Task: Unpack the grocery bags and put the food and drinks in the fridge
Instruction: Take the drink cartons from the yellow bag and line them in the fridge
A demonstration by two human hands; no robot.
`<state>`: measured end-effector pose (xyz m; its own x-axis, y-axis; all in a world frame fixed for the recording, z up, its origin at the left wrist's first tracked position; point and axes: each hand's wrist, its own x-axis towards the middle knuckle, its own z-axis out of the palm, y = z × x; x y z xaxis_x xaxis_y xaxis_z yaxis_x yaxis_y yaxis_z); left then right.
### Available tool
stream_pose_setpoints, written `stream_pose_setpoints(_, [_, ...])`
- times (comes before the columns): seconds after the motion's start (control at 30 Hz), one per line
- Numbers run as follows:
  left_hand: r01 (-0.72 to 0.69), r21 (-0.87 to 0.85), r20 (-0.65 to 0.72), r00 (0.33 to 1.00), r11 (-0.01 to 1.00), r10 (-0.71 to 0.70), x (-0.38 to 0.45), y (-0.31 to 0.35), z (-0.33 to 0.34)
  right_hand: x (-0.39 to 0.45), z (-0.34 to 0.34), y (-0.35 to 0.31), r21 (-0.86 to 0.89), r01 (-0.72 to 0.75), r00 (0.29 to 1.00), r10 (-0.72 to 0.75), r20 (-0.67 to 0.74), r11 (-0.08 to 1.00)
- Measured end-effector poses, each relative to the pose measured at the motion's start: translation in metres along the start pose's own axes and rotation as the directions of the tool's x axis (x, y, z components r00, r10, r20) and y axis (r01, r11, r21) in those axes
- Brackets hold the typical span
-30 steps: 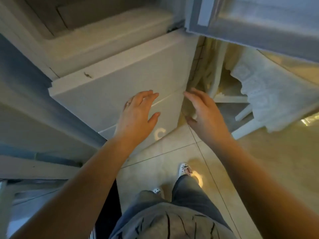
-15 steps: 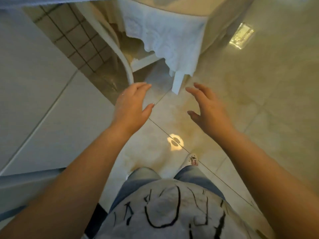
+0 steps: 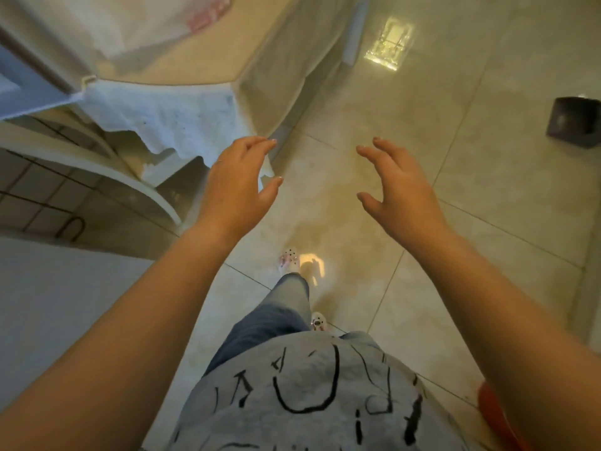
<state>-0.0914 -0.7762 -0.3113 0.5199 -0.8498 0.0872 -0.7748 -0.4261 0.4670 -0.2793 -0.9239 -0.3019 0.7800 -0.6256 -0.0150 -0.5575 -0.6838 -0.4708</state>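
I judge the step in hand to be the walk from fridge to bags for the next load. The left hand [image 3: 235,185] and right hand [image 3: 401,193] are held out over the glossy beige tiled floor [image 3: 487,131], each grip apart, fingers loosely spread, holding nothing. The task's goods: a translucent white plastic bag with red print [image 3: 156,24] lies on the cloth-covered bench [image 3: 201,73] at eleven o'clock; its contents cannot be made out. A white fridge door edge [image 3: 29,89] shows at ten o'clock. A dark square box [image 3: 574,125] sits on the floor at two o'clock, well apart from both hands.

The next move calls for raising the hands toward eleven o'clock, onto the bench, and opening the bag.

Against half a second ago, the view has swung further from the fridge: the bench top and bag now show, the dark box has come into view, and the hands have spread slightly wider.
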Motion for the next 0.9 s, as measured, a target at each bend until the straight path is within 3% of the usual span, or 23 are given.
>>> stream_pose_setpoints(0.53, [-0.099, 0.008, -0.043, 0.994, 0.995, 0.099, 0.347, -0.007, 0.031, 0.320, -0.073, 0.097, -0.041, 0.045, 0.999, -0.046, -0.026, 0.998])
stream_pose_setpoints(0.7, [-0.038, 0.017, -0.077, 0.996, 0.999, 0.039, 0.424, -0.016, 0.034, 0.417, -0.085, 0.121, -0.021, 0.121, 0.992, -0.122, -0.017, 0.992])
stream_pose_setpoints(0.9, [0.138, 0.051, -0.157, 0.979, 0.989, -0.128, 0.527, -0.022, 0.044, 0.558, -0.101, 0.154, 0.020, 0.297, 0.954, -0.297, 0.032, 0.955])
